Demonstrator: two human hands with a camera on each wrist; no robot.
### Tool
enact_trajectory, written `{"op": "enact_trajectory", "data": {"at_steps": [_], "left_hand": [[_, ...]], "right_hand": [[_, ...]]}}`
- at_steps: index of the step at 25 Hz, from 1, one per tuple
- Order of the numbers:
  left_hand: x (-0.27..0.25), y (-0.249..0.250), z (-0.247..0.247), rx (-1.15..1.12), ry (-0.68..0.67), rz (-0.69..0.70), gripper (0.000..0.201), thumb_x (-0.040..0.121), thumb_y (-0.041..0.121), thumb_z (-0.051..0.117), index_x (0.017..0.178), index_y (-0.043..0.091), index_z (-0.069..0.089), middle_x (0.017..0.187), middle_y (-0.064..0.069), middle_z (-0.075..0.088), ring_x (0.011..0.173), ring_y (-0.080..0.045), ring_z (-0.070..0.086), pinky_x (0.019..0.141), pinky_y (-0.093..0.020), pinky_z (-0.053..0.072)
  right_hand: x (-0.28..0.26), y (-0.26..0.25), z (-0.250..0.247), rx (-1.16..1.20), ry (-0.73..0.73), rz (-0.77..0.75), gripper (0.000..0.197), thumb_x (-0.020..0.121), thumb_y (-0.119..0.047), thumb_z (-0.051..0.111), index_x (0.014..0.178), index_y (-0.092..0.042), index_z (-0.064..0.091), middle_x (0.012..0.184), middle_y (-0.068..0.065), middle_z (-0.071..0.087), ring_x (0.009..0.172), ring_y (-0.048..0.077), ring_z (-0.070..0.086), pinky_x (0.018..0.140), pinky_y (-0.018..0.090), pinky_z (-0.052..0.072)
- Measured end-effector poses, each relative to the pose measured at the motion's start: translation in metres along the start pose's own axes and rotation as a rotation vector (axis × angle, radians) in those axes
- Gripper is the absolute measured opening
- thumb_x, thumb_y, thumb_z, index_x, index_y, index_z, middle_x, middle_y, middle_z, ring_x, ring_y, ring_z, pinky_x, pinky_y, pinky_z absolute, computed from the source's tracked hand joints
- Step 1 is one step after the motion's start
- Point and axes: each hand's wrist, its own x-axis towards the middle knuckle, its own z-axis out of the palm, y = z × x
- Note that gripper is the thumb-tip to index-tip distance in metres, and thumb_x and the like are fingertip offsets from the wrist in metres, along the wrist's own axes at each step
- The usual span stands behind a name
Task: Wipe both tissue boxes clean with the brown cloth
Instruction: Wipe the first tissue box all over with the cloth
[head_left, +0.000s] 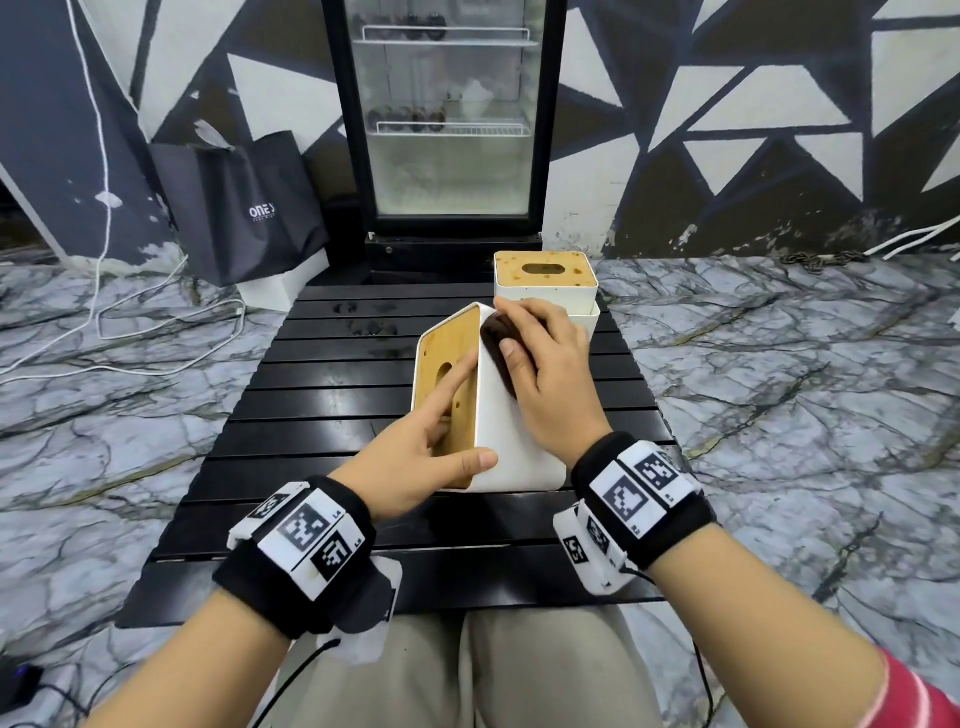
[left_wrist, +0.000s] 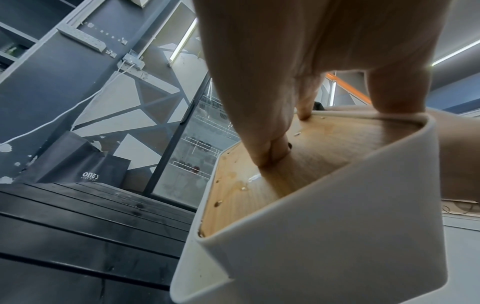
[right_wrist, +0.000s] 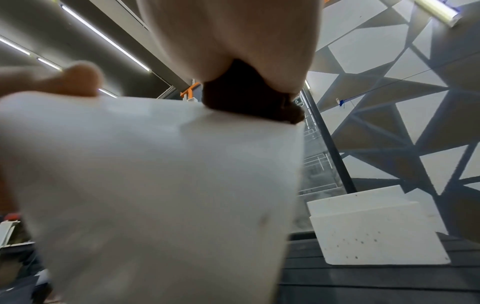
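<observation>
The near tissue box (head_left: 511, 447), white with a bamboo lid (head_left: 447, 374), lies tipped on its side on the black slatted table (head_left: 311, 415), lid facing left. My left hand (head_left: 431, 441) holds it, fingers on the lid and thumb over the white edge. In the left wrist view the fingertips (left_wrist: 265, 158) press the stained lid (left_wrist: 311, 156). My right hand (head_left: 545, 374) presses the bunched brown cloth (head_left: 496, 343) on the box's upper white face; the cloth (right_wrist: 246, 98) shows under the palm. The second tissue box (head_left: 545, 283) stands upright just behind, its side speckled (right_wrist: 376, 236).
A glass-door fridge (head_left: 452, 119) stands beyond the table's far end, with a black shopping bag (head_left: 244, 208) to its left. White cables (head_left: 104, 322) trail over the marble floor on the left. Dark wet spots (head_left: 369, 327) mark the far slats.
</observation>
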Motion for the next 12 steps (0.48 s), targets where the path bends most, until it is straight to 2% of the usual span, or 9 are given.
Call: {"op": "enact_trajectory", "data": {"at_steps": [1,3,7,9,12], "left_hand": [[-0.001,0.000,0.000,-0.025,-0.005,0.002,0.092,0.075,0.023,0.070,0.142,0.053,0.015,0.140,0.011,0.044,0.118,-0.006,0.055,0.091,-0.025,0.051],[-0.004,0.001,0.000,-0.041,-0.005,0.013,0.090,0.074,0.018,0.070,0.138,0.054,0.020,0.141,0.011,0.043,0.122,-0.005,0.052,0.092,-0.024,0.051],[-0.005,0.005,-0.004,0.053,0.027,0.031,0.088,0.064,0.025,0.073,0.129,0.059,0.025,0.135,0.018,0.043,0.125,0.002,0.043,0.103,-0.019,0.038],[-0.005,0.009,-0.005,0.106,0.035,0.025,0.086,0.062,0.023,0.072,0.123,0.060,0.025,0.131,0.020,0.042,0.120,0.003,0.044,0.101,-0.021,0.037],[-0.004,0.017,-0.004,0.135,0.134,0.014,0.080,0.057,0.045,0.072,0.116,0.070,0.023,0.117,0.007,0.049,0.103,-0.011,0.056,0.092,-0.028,0.047]], "right_hand": [[0.004,0.002,-0.003,-0.002,-0.018,0.016,0.040,0.092,-0.024,0.036,0.129,-0.018,0.049,0.123,0.007,0.050,0.110,0.026,0.041,0.090,0.018,0.018],[0.010,0.006,-0.011,-0.003,-0.073,0.055,0.039,0.092,-0.024,0.037,0.129,-0.018,0.048,0.123,0.006,0.051,0.109,0.026,0.039,0.089,0.020,0.019],[0.014,0.009,-0.026,0.002,-0.194,0.110,0.035,0.096,-0.019,0.040,0.130,-0.020,0.047,0.125,0.003,0.050,0.112,0.025,0.036,0.087,0.016,0.018],[0.011,0.005,-0.032,0.015,-0.216,0.114,0.035,0.096,-0.018,0.041,0.130,-0.020,0.047,0.124,0.002,0.049,0.112,0.024,0.036,0.088,0.016,0.019],[0.006,-0.004,-0.036,0.025,-0.240,0.097,0.035,0.095,-0.018,0.042,0.130,-0.021,0.047,0.124,0.002,0.049,0.111,0.023,0.035,0.090,0.018,0.020]]}}
